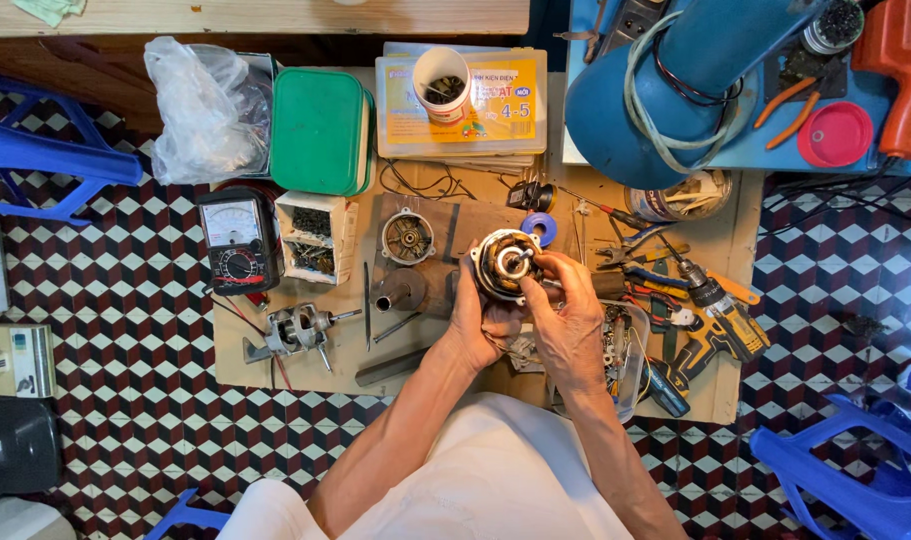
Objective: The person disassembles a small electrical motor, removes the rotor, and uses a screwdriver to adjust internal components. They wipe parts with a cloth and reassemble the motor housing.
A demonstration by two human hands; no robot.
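Motor (pixel 505 262): small round electric motor, metal shell, copper-coloured windings showing inside, short shaft stub pointing up toward the camera; held above the wooden board (pixel 275 372), near its middle.
Left hand (pixel 475 318): cupped under and around the motor's left and lower side, fingers curled closed on the shell, carrying it.
Right hand (pixel 567 325): against the motor's right side, fingers bent in toward the shaft end; whether pinching the shaft or only touching the rim, cannot tell.
Weight: judged dense and fairly heavy for its bulk, being steel and copper; likely needs a full palm beneath, not fingertips alone.
Stiffness: rigid shell, no give.
Fragile parts: fine windings and any thin leads, best left untouched.
Slip: possibly oily or dusty metal, so likely slick on the curved shell.
Best hold: around the outer shell, 2 hands, away from shaft and coils.
Nearby: end cap (pixel 407 238) just left of the motor, analogue meter (pixel 237 240) further left, cordless drill (pixel 720 312) to the right.
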